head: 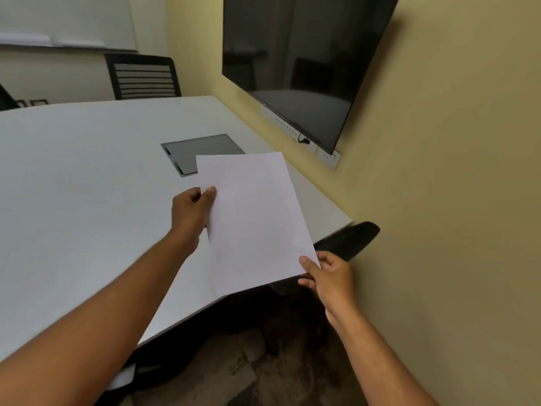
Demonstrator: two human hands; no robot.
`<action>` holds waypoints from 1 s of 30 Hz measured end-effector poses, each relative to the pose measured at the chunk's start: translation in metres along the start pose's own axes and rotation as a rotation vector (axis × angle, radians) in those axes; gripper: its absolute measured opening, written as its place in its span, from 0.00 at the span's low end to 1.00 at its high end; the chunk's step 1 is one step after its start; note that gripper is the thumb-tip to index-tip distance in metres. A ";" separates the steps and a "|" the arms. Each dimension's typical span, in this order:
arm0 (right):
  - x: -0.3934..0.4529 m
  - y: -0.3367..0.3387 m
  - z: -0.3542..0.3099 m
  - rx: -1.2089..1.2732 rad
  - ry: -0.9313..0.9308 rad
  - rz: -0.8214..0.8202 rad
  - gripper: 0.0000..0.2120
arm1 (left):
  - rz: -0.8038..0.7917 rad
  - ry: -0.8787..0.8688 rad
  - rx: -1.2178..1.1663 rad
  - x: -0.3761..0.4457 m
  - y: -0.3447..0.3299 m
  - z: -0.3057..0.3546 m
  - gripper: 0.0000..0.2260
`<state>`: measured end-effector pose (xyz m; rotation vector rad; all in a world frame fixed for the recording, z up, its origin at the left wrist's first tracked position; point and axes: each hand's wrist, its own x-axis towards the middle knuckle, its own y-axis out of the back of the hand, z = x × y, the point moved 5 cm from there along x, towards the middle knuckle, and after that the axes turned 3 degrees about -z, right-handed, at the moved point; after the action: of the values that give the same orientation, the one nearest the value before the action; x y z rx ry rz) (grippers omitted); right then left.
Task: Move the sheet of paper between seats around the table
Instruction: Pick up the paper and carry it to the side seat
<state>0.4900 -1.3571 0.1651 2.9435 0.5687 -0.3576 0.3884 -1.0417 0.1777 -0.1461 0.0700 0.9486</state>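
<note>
A blank white sheet of paper point(254, 221) is held just above the near right corner of the white table point(82, 177). My left hand point(190, 213) pinches its left edge, thumb on top. My right hand point(329, 276) pinches its near right corner, which juts out past the table's edge. Below that corner, a black chair point(348, 240) is pushed under the table. A second black chair point(143, 76) with a slatted back stands at the table's far side.
A grey cable hatch point(187, 155) is set into the tabletop, partly hidden behind the paper. A dark wall screen point(295, 60) hangs on the yellow wall at right, with a socket strip point(328, 155) under it. A whiteboard point(64, 22) is at the far left.
</note>
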 end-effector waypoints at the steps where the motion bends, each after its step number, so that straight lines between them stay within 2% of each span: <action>1: 0.016 0.008 -0.004 0.006 0.016 -0.042 0.07 | 0.026 0.000 0.002 0.002 -0.010 -0.002 0.16; 6: 0.071 0.022 -0.016 0.013 -0.002 -0.099 0.06 | 0.056 0.021 -0.002 0.011 -0.037 -0.001 0.09; 14: 0.162 0.017 -0.015 -0.012 -0.017 -0.194 0.07 | 0.083 0.038 0.012 0.070 -0.060 -0.017 0.13; 21: 0.241 0.000 -0.013 -0.165 -0.052 -0.228 0.05 | 0.140 0.059 -0.024 0.148 -0.084 -0.043 0.12; 27: 0.308 0.000 0.009 -0.349 -0.149 -0.269 0.17 | 0.177 0.127 0.002 0.187 -0.084 -0.080 0.14; 30: 0.331 -0.007 0.022 -0.412 -0.193 -0.339 0.16 | 0.171 0.171 0.047 0.200 -0.079 -0.102 0.14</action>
<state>0.7810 -1.2380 0.0599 2.3870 0.9822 -0.4842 0.5695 -0.9420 0.0601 -0.1795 0.2654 1.1023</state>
